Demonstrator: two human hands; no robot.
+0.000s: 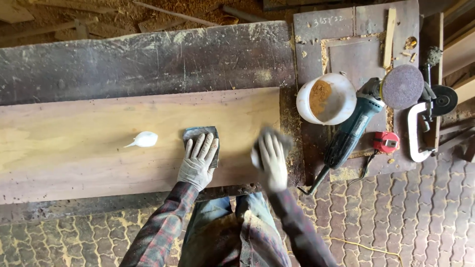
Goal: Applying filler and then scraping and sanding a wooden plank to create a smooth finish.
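Looking down past my plaid sleeves and dusty jeans, I see paving bricks under my feet and the near edge of a long wooden board (pixel 99 148) lying across the bench. My left hand (pixel 198 159), in a pale work glove, lies flat with the fingers spread on a dark sheet of sandpaper (pixel 200 133), pressing it onto the board; it is not clenched around anything. My right hand (pixel 271 158), also gloved, is blurred at the board's right end. It seems curled over a grey pad or cloth (pixel 269 136), but I cannot tell how firmly it grips. To the left of the sandpaper, apart from it, a white blob of filler or glue (pixel 143 140) sits on the bare wood.

Just beyond the board's right end lies a teal angle grinder (pixel 354 126) with a round sanding disc (pixel 403 87) facing up, its cord trailing toward the bricks. A small red tape measure (pixel 386 142) rests beside the grinder body. A white bucket (pixel 341 106) holding brown dust stands just left of the grinder head. Right of the disc a white clamp (pixel 414 136) hooks over the bench edge. Behind the board runs a darker, scratched plank (pixel 148 62), and farther back sawdust and offcuts cover the ground.
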